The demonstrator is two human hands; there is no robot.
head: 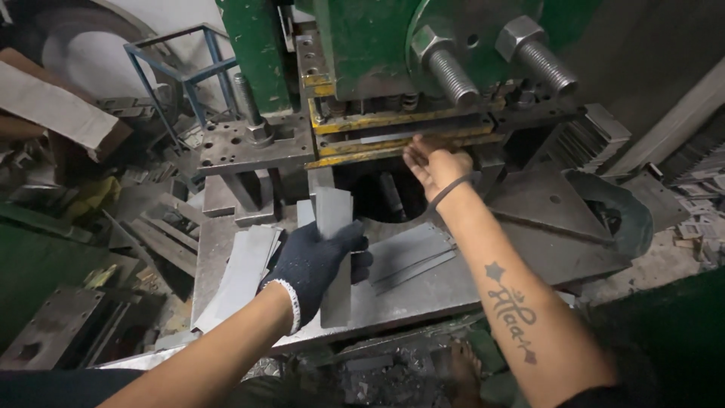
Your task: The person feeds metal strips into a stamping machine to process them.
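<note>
Left hand, gloved, is closed around one upright metal strip. Two strip stacks lie beside it. Right hand, bare, fingers extended, touches a strip in the press.

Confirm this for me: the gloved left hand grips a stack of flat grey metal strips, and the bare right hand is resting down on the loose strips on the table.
Not quite. The head view shows the right hand up at the yellow-edged die of the press, not on the loose strips. The gloved left hand does grip the strips.

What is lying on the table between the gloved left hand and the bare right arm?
In the head view, a few flat grey metal strips lie on the press table between the left hand and the right forearm.
</note>
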